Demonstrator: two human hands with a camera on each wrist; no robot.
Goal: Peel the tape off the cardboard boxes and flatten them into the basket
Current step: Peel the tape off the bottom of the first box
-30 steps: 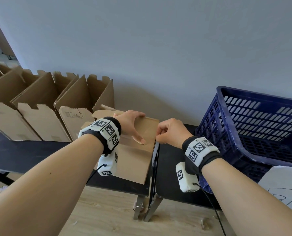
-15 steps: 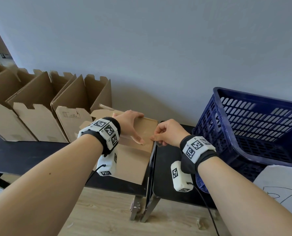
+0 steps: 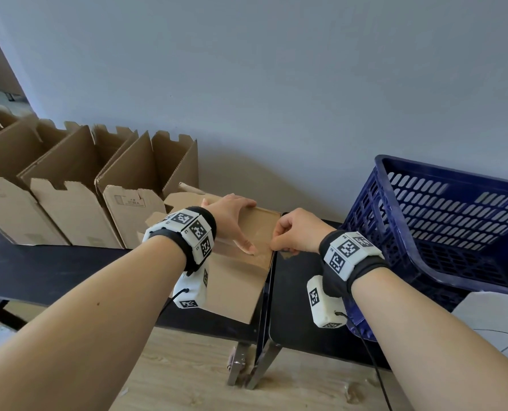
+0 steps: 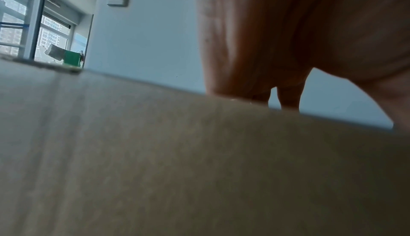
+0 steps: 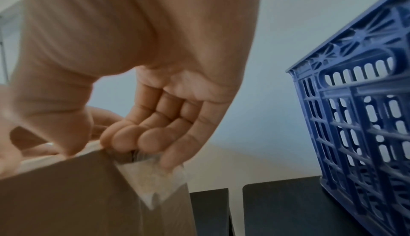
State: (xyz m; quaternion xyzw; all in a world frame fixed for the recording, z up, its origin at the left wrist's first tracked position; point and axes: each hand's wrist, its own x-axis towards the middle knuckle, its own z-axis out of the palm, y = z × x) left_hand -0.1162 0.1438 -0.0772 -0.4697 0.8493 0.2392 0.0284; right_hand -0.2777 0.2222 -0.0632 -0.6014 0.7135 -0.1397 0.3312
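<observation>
The cardboard box (image 3: pixel 240 262) being worked lies on its side at the right end of the left black table (image 3: pixel 54 271), its taped face turned up and its right edge flush with the seam where the second table (image 3: pixel 294 307) begins. The left hand (image 3: pixel 232 221) rests flat on the upper face with fingers extended, reaching to the far edge and holding nothing; its function is to press the box down. The right hand (image 3: pixel 297 232) is curled at the right edge of the box, and the right wrist view shows its fingertips (image 5: pixel 153 138) pinching a lifted corner of clear tape (image 5: pixel 155 178) that has come away from the side wall. The step in hand appears to be the start of the peel. To do it well, maintain downward pressure with the flat hand close to the peel line so the box cannot slide or tip off the table end. Draw the tape back low along its own length rather than straight up; a steep pull is likely to tear the film or strip the paper facing. Re-grip nearer the box as the free length grows. The blue basket (image 3: pixel 442 232) stands tilted at the right end of the second table, near the pulling hand. More open boxes (image 3: pixel 77 185) stand in a row along the back edge to the left.
</observation>
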